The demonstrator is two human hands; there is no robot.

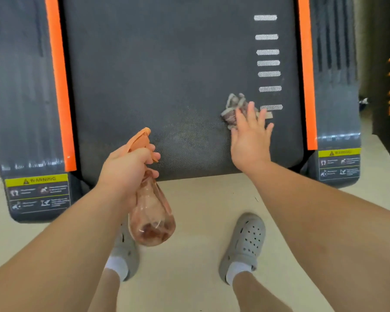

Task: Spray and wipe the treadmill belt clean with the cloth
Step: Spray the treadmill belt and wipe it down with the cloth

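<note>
**Treadmill belt, rear end: spray and wipe in hand**

Item 1. Dark grey textured treadmill belt [167, 75], running lengthwise away from the person, between two orange side strips [59, 86]. Row of white dash marks [267, 52] along its right side. A paler, seemingly damp patch [189, 129] lies near the rear edge, between the two hands.

Item 2. Crumpled grey-and-mauve cloth [233, 108], resting on the belt at right of centre, just beside the lowest dash mark.

Item 3. Right hand [250, 140], palm down, fingers spread flat, fingertips on the near edge of the cloth; pressing rather than clutching it.

Item 4. Left hand [128, 167], closed around the neck of a clear, pink-tinted teardrop spray bottle with orange trigger head [151, 212]; nozzle points forward over the belt. The bottle's body hangs over the cream floor [200, 221].

Item 5. Grey perforated clogs [245, 244] with white socks, standing just behind the belt.

Assessment: the patch lies to the left of the cloth, nearer the right hand than anything else that wipes. The next stroke probably runs sideways across the belt, leftward from the cloth; the belt's far length appears not yet treated.
</note>
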